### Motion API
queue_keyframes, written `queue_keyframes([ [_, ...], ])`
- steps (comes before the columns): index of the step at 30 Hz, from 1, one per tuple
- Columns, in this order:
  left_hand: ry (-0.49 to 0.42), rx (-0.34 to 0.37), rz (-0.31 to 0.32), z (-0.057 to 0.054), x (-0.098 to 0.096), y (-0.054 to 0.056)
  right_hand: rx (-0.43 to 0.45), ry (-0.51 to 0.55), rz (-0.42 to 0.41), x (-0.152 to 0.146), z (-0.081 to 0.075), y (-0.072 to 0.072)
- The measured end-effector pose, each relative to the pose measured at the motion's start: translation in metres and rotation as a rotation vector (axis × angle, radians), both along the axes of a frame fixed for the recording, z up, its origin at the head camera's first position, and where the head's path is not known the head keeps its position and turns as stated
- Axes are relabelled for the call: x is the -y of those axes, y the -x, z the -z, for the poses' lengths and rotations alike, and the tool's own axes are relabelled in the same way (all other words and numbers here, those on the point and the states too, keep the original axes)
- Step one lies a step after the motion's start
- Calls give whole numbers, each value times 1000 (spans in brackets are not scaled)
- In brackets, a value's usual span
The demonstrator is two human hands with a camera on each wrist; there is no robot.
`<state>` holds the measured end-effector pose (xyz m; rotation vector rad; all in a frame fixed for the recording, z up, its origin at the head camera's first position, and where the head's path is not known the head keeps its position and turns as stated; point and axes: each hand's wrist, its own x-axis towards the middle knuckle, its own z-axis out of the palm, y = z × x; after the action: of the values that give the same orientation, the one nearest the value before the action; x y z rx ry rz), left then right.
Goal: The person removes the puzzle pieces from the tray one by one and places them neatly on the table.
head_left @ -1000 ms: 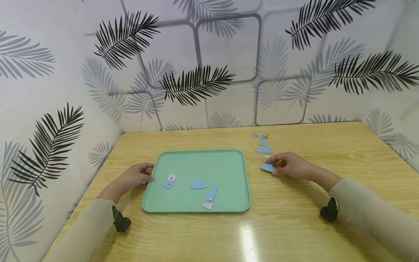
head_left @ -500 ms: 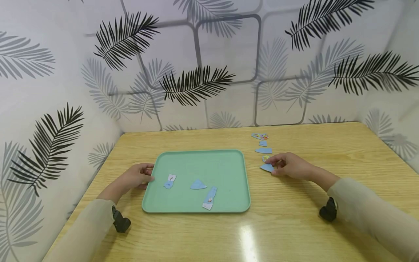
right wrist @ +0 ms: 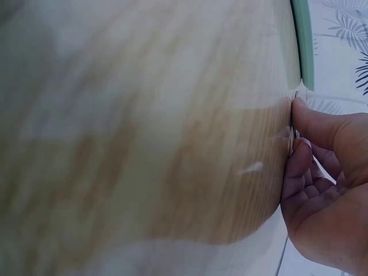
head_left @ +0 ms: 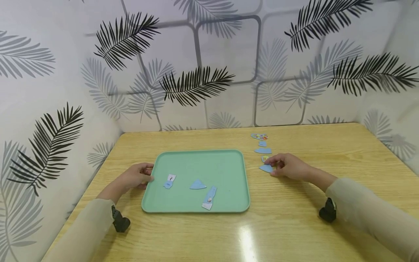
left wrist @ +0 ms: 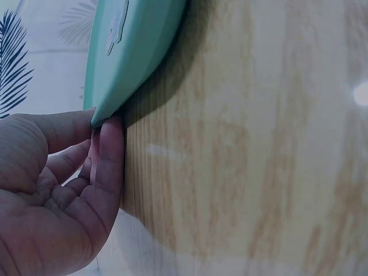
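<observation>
At the left side of the green tray (head_left: 229, 163), my left hand (head_left: 135, 176) pinches the rim, thumb over it and fingers underneath in the left wrist view. Inside the tray lie a blue-and-white puzzle piece (head_left: 169, 182), a blue wedge-shaped puzzle piece (head_left: 198, 185) and a long puzzle piece with a small boat picture (head_left: 209, 198). To the right of the tray, my right hand (head_left: 291, 167) pinches a pointed blue puzzle piece (head_left: 266, 168) at the tabletop. Its thumb (right wrist: 316, 123) meets the piece's thin edge in the right wrist view; the fingers partly cover the piece.
Behind the right hand, flat pieces form a column: a yellow-marked piece (head_left: 264, 158), a blue piece (head_left: 263, 150), a small blue piece (head_left: 262, 144) and a colourful piece (head_left: 259, 136). The wooden table (head_left: 183, 236) ends at a leaf-patterned wall (head_left: 226, 105).
Both hands keep their places, the left at the tray rim and the right at the pointed blue puzzle piece. Only a slight shift of the whole view shows.
</observation>
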<state>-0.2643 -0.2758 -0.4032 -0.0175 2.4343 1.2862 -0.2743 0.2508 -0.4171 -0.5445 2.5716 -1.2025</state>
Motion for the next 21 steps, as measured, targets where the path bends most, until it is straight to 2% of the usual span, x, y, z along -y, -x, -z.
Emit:
queue_keyframes([
  [21,-4,6,-3,2,1,1,16,-12,-8,1,-3,-1],
])
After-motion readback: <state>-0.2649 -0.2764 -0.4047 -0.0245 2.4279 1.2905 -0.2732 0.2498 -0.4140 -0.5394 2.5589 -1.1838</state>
